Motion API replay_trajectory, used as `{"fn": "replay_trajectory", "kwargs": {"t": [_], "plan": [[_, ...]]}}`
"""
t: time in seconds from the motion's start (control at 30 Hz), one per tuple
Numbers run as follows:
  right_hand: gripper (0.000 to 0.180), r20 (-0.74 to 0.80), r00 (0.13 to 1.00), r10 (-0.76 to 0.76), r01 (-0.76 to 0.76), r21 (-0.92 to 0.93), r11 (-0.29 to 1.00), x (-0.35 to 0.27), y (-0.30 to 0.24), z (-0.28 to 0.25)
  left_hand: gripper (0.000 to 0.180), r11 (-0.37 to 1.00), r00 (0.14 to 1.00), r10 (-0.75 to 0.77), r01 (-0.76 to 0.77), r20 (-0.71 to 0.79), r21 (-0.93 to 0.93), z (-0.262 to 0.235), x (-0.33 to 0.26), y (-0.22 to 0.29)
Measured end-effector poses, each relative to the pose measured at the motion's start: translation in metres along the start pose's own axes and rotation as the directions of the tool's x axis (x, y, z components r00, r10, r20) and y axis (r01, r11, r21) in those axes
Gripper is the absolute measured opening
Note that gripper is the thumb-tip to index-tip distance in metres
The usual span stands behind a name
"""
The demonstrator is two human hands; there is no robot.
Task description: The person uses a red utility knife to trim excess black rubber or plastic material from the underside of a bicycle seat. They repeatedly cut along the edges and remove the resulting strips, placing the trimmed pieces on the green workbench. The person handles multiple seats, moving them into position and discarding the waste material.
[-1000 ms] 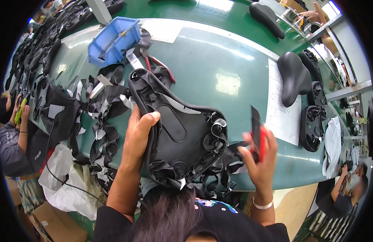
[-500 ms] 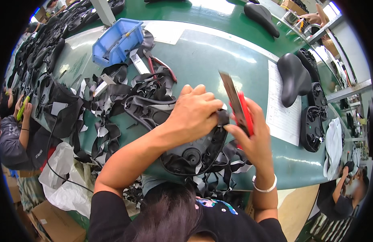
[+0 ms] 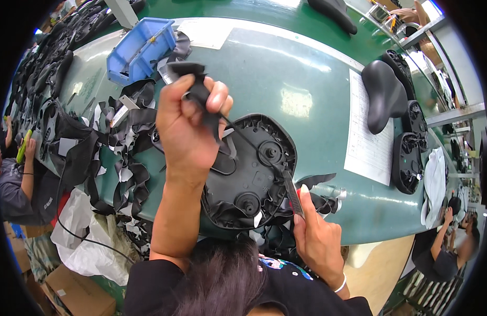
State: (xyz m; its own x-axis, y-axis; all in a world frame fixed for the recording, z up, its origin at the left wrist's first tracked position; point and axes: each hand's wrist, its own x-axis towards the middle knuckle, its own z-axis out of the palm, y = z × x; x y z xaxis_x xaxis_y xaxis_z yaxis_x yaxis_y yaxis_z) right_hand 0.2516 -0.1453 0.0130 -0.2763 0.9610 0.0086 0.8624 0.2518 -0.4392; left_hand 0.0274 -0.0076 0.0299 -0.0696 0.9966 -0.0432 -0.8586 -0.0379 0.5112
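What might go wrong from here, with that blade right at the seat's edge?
The black strip runs from the left hand toward the upturned seat's edge near the blade; if it gave suddenly, the blade might jerk.

The right hand has fingertips close to the blade, so a slip could nick them.

Loose scraps beside the seat might tangle with the strip.

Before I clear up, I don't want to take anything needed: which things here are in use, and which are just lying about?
In use:
- upturned black saddle
- black strip, in the left hand
- knife, in the right hand

Apparently just lying about:
- blue bin
- black scraps
- paper sheet
- smooth black saddle, at the right
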Motion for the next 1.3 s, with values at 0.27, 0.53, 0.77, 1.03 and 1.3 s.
{"fn": "replay_trajectory", "kwargs": {"t": [0.27, 0.53, 0.77, 1.03, 1.3], "plan": [[0.049, -0.005, 1.0, -0.025, 0.022, -0.323, 0.946, 0.062, 0.01, -0.029, 0.015, -0.494, 0.535, -0.202, -0.779, 0.82, 0.386, -0.019, 0.014, -0.014], [0.049, 0.023, 0.993, -0.113, 0.113, -0.365, 0.924, 0.03, 0.002, -0.027, 0.033, 0.302, 0.912, 0.262, -0.389, 0.317, 0.87, -0.045, 0.038, -0.008], [0.046, 0.323, 0.851, -0.414, 0.499, -0.25, 0.83, 0.123, 0.041, -0.071, 0.06, 0.572, 0.971, -0.193, -0.006, 0.142, 0.82, -0.03, -0.056, 0.009], [0.051, 0.276, 0.922, -0.271, 0.373, -0.449, 0.812, 0.052, 0.029, -0.077, 0.04, 0.988, 0.986, 0.017, -0.042, 0.165, 0.149, -0.06, -0.04, 0.105], [0.047, 0.248, 0.949, -0.193, 0.273, -0.349, 0.896, 0.038, 0.028, -0.079, 0.036, -0.284, 0.565, -0.743, -0.752, 0.36, 0.595, -0.011, 0.013, 0.005]]}}
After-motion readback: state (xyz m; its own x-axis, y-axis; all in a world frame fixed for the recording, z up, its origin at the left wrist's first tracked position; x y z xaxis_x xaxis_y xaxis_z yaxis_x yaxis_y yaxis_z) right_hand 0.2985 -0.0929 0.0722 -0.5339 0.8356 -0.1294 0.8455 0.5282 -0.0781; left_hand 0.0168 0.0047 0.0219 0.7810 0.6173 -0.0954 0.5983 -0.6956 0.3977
